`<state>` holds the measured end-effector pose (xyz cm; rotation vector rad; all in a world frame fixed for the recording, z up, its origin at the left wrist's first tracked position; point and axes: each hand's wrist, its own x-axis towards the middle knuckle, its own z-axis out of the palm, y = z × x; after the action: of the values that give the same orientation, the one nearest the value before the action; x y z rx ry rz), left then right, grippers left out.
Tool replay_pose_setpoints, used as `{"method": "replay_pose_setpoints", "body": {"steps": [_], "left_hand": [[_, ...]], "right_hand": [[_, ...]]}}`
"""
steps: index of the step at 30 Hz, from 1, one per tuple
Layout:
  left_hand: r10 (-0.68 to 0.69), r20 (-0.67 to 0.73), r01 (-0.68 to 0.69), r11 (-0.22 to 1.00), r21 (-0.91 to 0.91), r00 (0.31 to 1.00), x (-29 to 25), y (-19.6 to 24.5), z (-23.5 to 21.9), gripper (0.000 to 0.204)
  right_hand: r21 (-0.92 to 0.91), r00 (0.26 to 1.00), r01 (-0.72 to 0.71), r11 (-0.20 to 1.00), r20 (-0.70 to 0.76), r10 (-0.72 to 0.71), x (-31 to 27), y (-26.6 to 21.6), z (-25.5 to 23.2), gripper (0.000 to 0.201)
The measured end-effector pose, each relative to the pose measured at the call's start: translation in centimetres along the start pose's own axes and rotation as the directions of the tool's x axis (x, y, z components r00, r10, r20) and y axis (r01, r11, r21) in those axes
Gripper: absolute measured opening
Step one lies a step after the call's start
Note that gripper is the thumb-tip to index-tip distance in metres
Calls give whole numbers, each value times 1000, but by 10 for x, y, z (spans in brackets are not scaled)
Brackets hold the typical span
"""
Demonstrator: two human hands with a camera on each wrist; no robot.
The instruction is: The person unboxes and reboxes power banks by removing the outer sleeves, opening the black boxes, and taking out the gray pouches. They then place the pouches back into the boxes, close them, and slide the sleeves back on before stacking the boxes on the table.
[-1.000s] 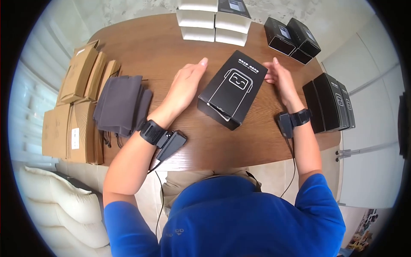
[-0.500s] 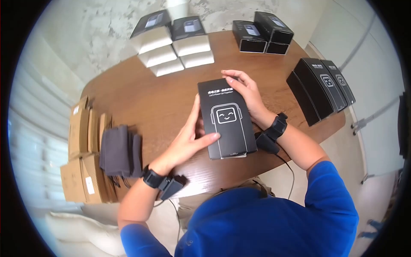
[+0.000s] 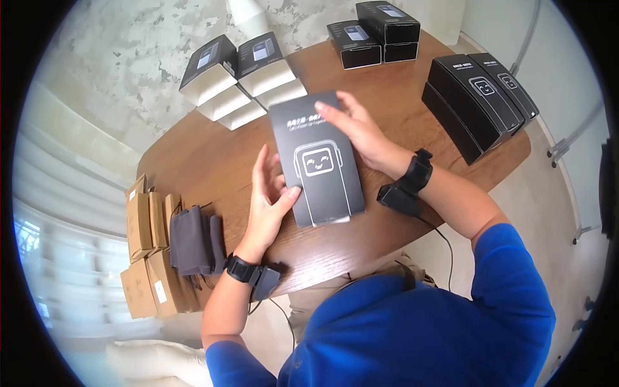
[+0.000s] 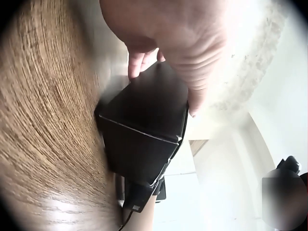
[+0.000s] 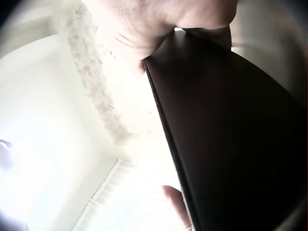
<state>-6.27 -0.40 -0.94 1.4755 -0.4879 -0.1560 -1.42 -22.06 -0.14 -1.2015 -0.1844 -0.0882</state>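
A black box (image 3: 320, 184) with a white smiling-face drawing is held between both hands above the table, its lower flap slightly raised. My left hand (image 3: 265, 209) grips its left side, thumb on the printed face. My right hand (image 3: 361, 132) grips the upper right corner, thumb on top near the white lettering. In the left wrist view the box (image 4: 139, 115) shows its dark side and end, with the left hand (image 4: 168, 38) around its far part. The right wrist view has the right hand (image 5: 163, 24) at the edge of the box (image 5: 226, 130).
White-ended boxes (image 3: 267, 77) are stacked at the back. Black boxes (image 3: 353, 46) stand back right, and more black boxes (image 3: 465, 103) at the right. Cardboard boxes (image 3: 137, 226) and folded dark cloth (image 3: 191, 242) lie at the left of the wooden table (image 3: 213, 155).
Both hands, beside the box a second ago, have taken hold of it. The box has turned more upright in the head view and shifted left since half a second ago; the view itself has swung.
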Motion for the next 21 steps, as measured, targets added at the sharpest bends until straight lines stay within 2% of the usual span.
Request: {"method": "replay_pose_setpoints", "body": {"steps": [1,2,4,5,6,8,12,14,16,17,18,19,20,21], "left_hand": [[-24,28,25,999,-34,999,-1,1,2,80],[-23,26,24,999,-29,999,-1,-2,1,80],[-154,112,153,988,18,982,1,-4,2,76],[-269,85,273,961,-42,960,-1,-1,3,68],[-264,88,267,963,-34,961,0,-1,3,68],[-290,133,298,953,-50,948,2,-2,1,54],[-295,166,310,948,-69,941,2,4,0,56],[-300,142,323,928,-186,943,-1,8,6,48],[-320,140,344,916,-206,937,-1,9,8,42],[-342,144,369,887,-276,929,-1,10,9,43],[-364,149,393,852,-346,920,1,14,11,45],[-323,139,351,880,-320,936,5,18,14,44],[-326,143,356,880,-315,934,11,24,16,44],[-279,159,318,890,-328,947,20,31,17,44]], "right_hand": [[9,996,69,998,-65,-69,-1,-5,2,66],[13,996,71,997,-61,-71,1,-6,0,66],[-7,979,149,989,-141,-149,7,-8,-8,65],[6,975,162,987,-158,-159,7,-9,-10,64],[9,973,171,985,-159,-168,8,-7,-10,64],[-7,964,205,979,-169,-203,10,-3,-11,62],[-41,961,232,972,-144,-236,8,-5,-10,60],[-74,944,311,947,-93,-317,12,3,-16,61],[-2,938,332,943,-104,-331,17,4,-21,58],[105,999,34,994,-10,-33,13,4,-33,56],[177,959,-276,945,116,258,10,0,-41,53],[229,942,-329,916,149,301,20,9,-52,45],[234,943,-326,916,145,299,22,16,-61,45],[129,948,-280,951,191,253,22,22,-70,43]]}}
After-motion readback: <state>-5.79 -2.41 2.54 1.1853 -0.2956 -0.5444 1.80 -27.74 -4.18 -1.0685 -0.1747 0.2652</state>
